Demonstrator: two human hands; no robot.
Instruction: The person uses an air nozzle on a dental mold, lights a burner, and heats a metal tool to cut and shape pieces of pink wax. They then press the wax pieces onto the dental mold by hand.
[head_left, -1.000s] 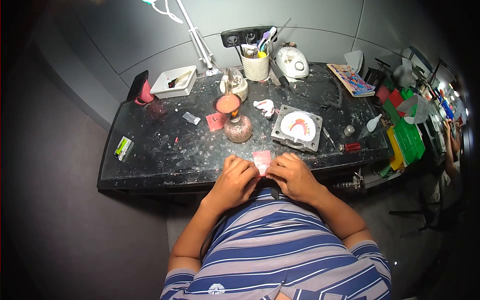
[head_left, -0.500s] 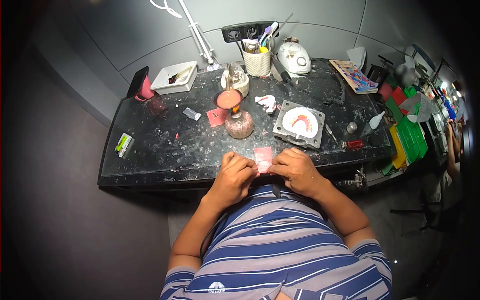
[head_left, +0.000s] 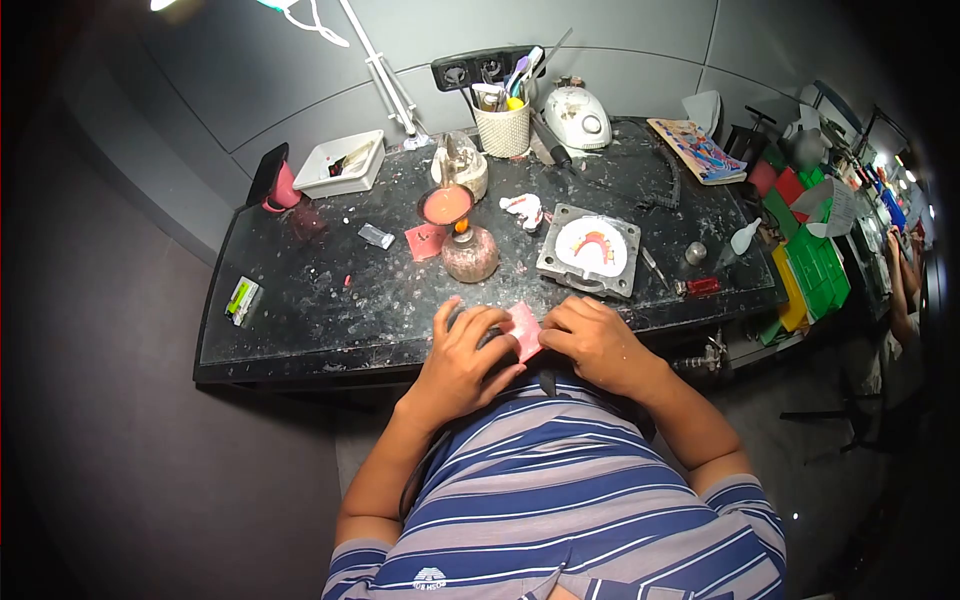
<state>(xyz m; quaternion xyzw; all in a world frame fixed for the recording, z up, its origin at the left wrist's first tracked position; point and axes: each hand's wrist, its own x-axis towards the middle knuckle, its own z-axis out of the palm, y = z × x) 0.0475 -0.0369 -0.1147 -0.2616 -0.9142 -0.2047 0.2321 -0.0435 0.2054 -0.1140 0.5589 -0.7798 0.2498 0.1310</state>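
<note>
A small pink wax sheet [head_left: 523, 332] is in front of me at the table's near edge, tilted. My right hand [head_left: 597, 342] pinches its right edge between thumb and fingers. At the sheet's left side is my left hand [head_left: 467, 358], its thumb and fingers apart, with the fingertips right by the edge. Beyond my hands stands a spirit burner [head_left: 470, 254] with a flame at its wick. Over the flame is a small pan of melted pink wax [head_left: 446, 206]. Right of it a metal flask [head_left: 612, 284] holds white plaster with a pink arch of teeth.
Another pink wax piece [head_left: 425, 241] lies left of the burner, and a white dental cast [head_left: 523, 211] behind the flask. A knife [head_left: 653, 265] and a red-handled tool [head_left: 699, 286] lie right. Further back are a white tray [head_left: 340, 166], a tool cup [head_left: 502, 131] and a magazine [head_left: 697, 150].
My left thumb and fingers have spread apart from their pinch on the wax sheet's left edge. The sheet has turned and tilted in my right hand. The view has shifted slightly.
</note>
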